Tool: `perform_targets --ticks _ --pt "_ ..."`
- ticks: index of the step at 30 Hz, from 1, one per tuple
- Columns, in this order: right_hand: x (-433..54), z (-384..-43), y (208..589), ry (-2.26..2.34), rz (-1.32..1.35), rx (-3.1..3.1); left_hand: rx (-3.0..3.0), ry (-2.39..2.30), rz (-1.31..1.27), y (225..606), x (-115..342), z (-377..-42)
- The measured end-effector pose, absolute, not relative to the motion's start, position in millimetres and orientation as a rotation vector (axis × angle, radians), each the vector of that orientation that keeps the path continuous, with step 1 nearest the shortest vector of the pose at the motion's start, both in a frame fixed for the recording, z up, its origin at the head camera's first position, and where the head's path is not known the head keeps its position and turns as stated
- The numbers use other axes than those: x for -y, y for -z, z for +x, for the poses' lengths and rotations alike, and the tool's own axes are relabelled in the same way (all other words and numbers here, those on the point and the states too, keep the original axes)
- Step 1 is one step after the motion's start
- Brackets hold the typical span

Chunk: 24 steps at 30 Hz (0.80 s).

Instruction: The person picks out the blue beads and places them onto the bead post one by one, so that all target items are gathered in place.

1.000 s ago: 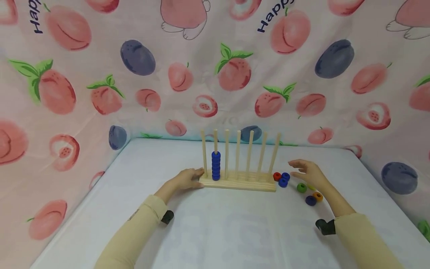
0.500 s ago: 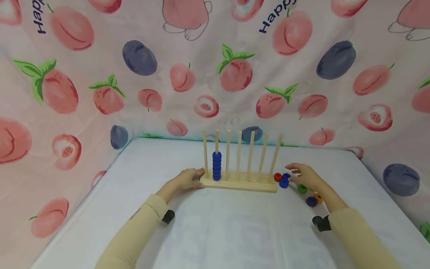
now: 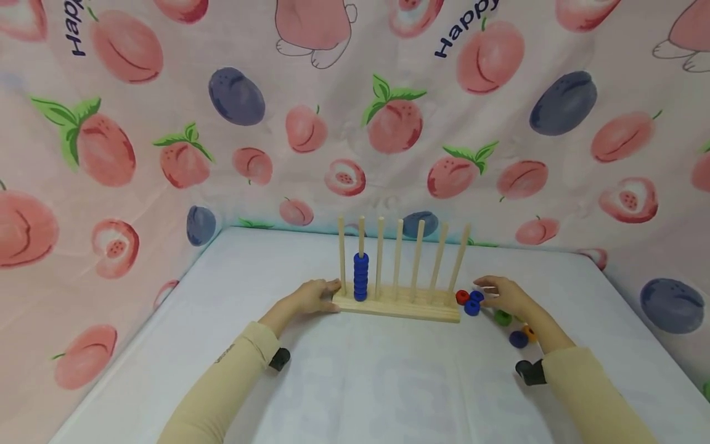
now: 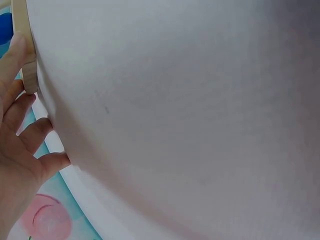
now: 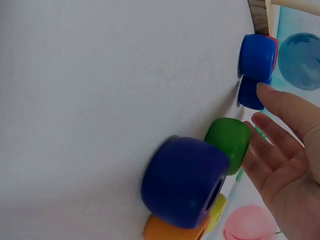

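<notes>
A wooden abacus stand (image 3: 396, 308) with several upright pegs sits toward the back of the table. Blue beads (image 3: 361, 277) are stacked on its second peg from the left. My left hand (image 3: 310, 297) grips the stand's left end, thumb on the front face and fingers round the end. Right of the stand lie a red bead (image 3: 462, 297) and two blue beads, one nearer (image 3: 472, 308) and one farther (image 3: 477, 296). My right hand (image 3: 507, 296) is at the farther blue bead, its thumb (image 5: 280, 102) overlapping it in the right wrist view, fingers spread apart.
Below the right hand lie a green bead (image 3: 502, 317), a dark blue bead (image 3: 518, 339) and an orange bead (image 3: 530, 333). A yellow bead (image 5: 218, 212) shows in the right wrist view. Fruit-printed cloth (image 3: 383, 179) hangs behind the white table (image 3: 388, 382).
My right hand has moved left to the blue beads, its fingers coming down toward the farther one. My left hand stays on the stand. The head view has shifted slightly.
</notes>
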State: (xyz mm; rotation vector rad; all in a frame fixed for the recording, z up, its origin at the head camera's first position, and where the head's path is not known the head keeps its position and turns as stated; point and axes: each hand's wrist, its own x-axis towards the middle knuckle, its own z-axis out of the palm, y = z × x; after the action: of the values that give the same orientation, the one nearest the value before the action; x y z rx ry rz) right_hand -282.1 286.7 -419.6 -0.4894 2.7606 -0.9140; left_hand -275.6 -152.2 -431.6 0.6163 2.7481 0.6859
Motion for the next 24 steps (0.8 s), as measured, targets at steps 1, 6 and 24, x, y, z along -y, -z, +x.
perform_targets --ticks 1,6,24 --pt "-287.1 -282.2 420.1 0.906 -0.488 -2.761 -2.749 -0.683 0.616 431.5 151.9 -275.9" --pt "-285.9 -281.6 420.0 0.818 -0.486 -2.784 -2.743 -0.692 0.602 432.3 150.7 -276.9" --pt "-290.2 -275.2 419.5 0.823 -0.578 -2.975 -2.774 -0.649 0.627 433.1 150.5 -273.5"
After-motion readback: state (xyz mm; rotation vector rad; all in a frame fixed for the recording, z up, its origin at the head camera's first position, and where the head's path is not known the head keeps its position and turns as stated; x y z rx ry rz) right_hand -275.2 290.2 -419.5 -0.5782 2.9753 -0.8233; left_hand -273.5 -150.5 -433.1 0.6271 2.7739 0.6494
